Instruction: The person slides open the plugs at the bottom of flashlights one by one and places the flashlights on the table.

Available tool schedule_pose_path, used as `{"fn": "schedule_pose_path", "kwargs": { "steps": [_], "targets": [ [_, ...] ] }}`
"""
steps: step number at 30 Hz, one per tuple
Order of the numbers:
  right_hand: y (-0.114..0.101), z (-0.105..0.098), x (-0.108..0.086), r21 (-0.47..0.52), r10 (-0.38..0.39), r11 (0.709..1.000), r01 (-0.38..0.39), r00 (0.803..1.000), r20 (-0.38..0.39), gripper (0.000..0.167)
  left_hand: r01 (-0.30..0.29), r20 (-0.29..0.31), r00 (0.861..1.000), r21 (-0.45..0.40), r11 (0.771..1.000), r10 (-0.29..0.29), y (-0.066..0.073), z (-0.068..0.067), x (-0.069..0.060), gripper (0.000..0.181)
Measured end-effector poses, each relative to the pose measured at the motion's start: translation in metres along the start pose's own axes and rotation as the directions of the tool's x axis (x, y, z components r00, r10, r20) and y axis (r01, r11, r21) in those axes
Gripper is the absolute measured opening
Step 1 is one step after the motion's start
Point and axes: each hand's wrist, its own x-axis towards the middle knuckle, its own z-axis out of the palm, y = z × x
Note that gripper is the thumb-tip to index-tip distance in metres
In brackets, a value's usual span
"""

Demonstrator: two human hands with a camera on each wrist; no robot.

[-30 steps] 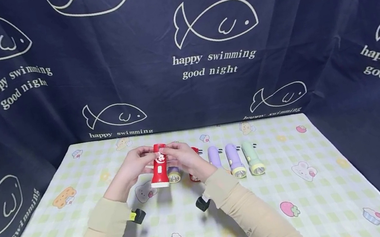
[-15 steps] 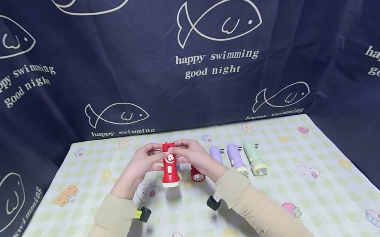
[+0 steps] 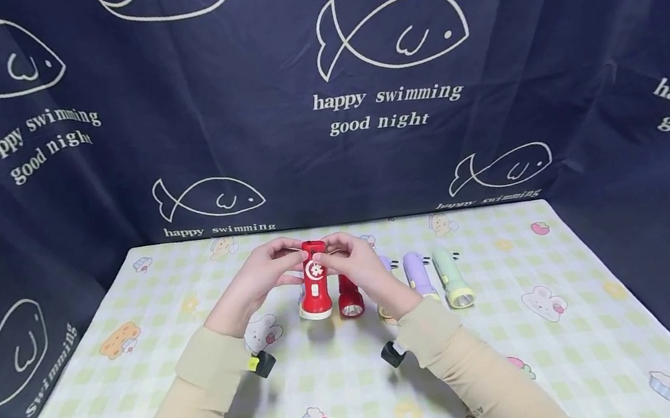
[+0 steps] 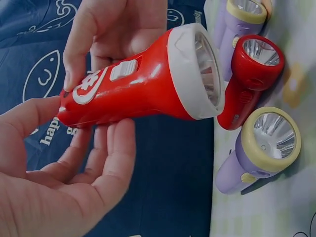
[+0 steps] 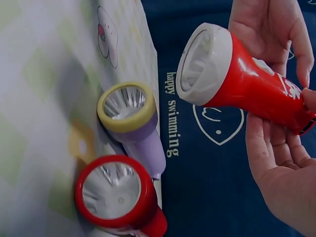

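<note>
A red flashlight with a white rim and a white switch is held above the table, its lens end low and toward the front. My left hand pinches its tail end from the left, thumb on top and fingers beneath, as the left wrist view shows. From the right, my right hand pinches the same end with its thumb near the white emblem. Behind lies another red flashlight. A purple flashlight with a yellow rim lies beside it, mostly hidden in the head view.
Right of the hands, a purple flashlight and a green flashlight lie in the row, with another purple one partly behind the right hand. A checked cloth covers the table. Dark blue fish-print fabric hangs behind it.
Both hands have shifted right with the red flashlight, from in front of the leftmost purple flashlight toward the lying red one. The held flashlight's tail has tipped, showing its end more. The grip stays.
</note>
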Motion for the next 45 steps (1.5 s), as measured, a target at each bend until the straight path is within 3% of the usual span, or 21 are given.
{"fn": "schedule_pose_path", "kwargs": {
  "steps": [6,13,18,24,34,38,45],
  "targets": [
    [0.000,-0.007,-0.004,-0.103,-0.062,0.993,0.061,0.998,-0.009,0.036,-0.074,0.011,0.997,0.004,0.997,0.074,-0.002,0.005,0.004,0.035],
    [-0.007,-0.010,-0.015,-0.205,-0.195,0.961,0.183,0.980,-0.042,0.035,-0.176,0.016,0.984,0.044,0.983,0.176,-0.004,0.011,0.002,0.032],
    [-0.004,-0.015,-0.017,-0.213,-0.198,0.960,0.182,0.979,-0.056,0.036,-0.233,0.019,0.972,0.054,0.971,0.233,-0.001,0.018,-0.002,0.032],
    [-0.004,-0.019,-0.020,-0.222,-0.252,0.947,0.234,0.966,-0.057,0.033,-0.275,-0.005,0.961,0.082,0.958,0.276,-0.003,0.024,-0.003,0.030],
    [-0.019,-0.024,-0.031,-0.148,-0.315,0.939,0.312,0.949,0.001,0.037,-0.368,-0.071,0.921,0.169,0.914,0.384,-0.005,0.035,-0.006,0.030],
    [-0.034,-0.024,-0.040,-0.132,-0.335,0.933,0.336,0.942,0.028,0.034,-0.382,-0.065,0.915,0.170,0.908,0.397,-0.006,0.040,-0.009,0.031],
    [-0.034,-0.029,-0.044,-0.163,-0.365,0.916,0.367,0.930,0.043,0.032,-0.377,-0.073,0.917,0.166,0.911,0.392,-0.007,0.046,-0.010,0.031]
  ]
}}
